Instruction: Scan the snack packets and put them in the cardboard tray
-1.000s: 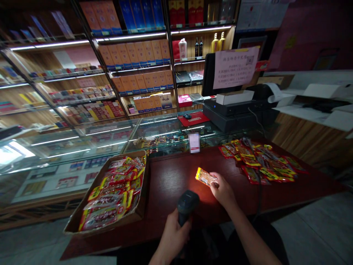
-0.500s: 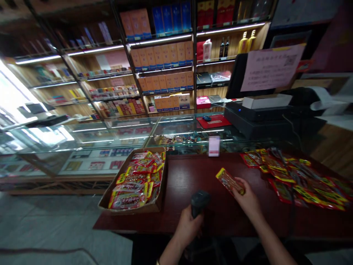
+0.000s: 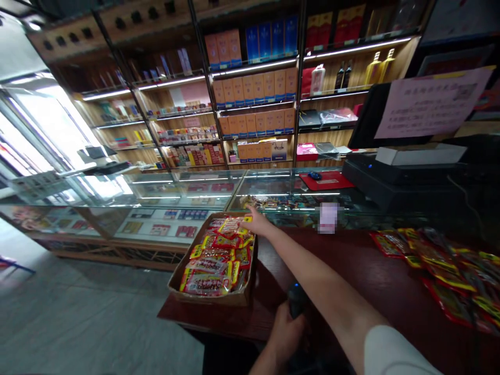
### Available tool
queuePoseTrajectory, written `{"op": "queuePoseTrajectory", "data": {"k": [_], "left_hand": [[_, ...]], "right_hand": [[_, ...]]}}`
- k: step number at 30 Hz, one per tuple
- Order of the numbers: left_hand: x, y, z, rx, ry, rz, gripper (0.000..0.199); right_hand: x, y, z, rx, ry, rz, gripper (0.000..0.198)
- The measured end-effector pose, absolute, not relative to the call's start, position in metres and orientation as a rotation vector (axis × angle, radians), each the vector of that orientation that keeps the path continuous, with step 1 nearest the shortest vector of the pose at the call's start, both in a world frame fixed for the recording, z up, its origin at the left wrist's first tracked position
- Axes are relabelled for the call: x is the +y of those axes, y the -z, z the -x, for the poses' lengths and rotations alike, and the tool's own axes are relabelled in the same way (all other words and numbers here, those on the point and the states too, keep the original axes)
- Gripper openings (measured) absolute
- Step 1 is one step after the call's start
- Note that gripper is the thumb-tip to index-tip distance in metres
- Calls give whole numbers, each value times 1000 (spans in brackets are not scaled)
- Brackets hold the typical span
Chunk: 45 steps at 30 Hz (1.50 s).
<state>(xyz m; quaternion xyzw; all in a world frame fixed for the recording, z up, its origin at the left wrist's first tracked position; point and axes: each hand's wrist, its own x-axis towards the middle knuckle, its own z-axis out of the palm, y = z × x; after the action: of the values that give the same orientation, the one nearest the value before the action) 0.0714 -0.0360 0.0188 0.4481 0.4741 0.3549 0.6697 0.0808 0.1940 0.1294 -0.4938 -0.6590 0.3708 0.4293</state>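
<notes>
My left hand point(image 3: 287, 330) is wrapped around the handle of a dark handheld barcode scanner point(image 3: 297, 299), which shows a small blue light. My right arm reaches across above the scanner. At the far right corner of a shallow cardboard box point(image 3: 250, 291), my right hand point(image 3: 260, 223) has its fingers apart over a snack packet point(image 3: 230, 226). That packet lies on top of several other red and yellow snack packets point(image 3: 209, 266) in the box. The fingers touch or nearly touch its yellow end.
More snack packets point(image 3: 433, 260) are heaped on the right of the dark red table point(image 3: 344, 250). A pixelated card point(image 3: 328, 217) stands by the glass display counter point(image 3: 187, 182). A monitor with a pink paper sheet point(image 3: 433, 107) and a black cash drawer point(image 3: 390, 182) stand at right.
My right hand has moved left from above the table to the box, bringing the snack packet there. My left hand still grips the scanner. The view has turned slightly left.
</notes>
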Motion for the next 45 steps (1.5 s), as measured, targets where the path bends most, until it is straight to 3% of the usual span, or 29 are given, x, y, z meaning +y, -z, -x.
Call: {"op": "queuePoseTrajectory", "data": {"k": [2,8,14,18,26,31,35,41,45], "left_hand": [[-35,-19,-71,1041,-817,-1003,22],[-35,-13,-69,1100,-783,-1078,23],[-32,-3,-70,1119,-786,-1133,20],[-34,-4,-72,1132,-792,-1156,22],[-34,-6,-71,1135,-790,-1165,26],[-33,1,-68,1096,-783,-1169,26],[-35,-3,-68,1090,-792,-1174,24],[-37,-13,-70,1080,-801,-1190,19],[-37,-9,-69,1079,-782,-1201,21]], "right_hand": [[203,-126,-78,-1696,-868,1274,80],[150,-70,-205,-1657,-508,1686,51],[81,-35,-380,-1242,-79,2382,71],[77,-29,-438,-1233,-13,2535,68],[27,8,-376,-1520,88,2481,69],[-42,21,-317,-1625,126,2264,50],[-49,2,-332,-1507,85,2226,43],[-20,-17,-384,-1402,-134,2519,59],[-16,-16,-384,-1461,-201,2353,44]]}}
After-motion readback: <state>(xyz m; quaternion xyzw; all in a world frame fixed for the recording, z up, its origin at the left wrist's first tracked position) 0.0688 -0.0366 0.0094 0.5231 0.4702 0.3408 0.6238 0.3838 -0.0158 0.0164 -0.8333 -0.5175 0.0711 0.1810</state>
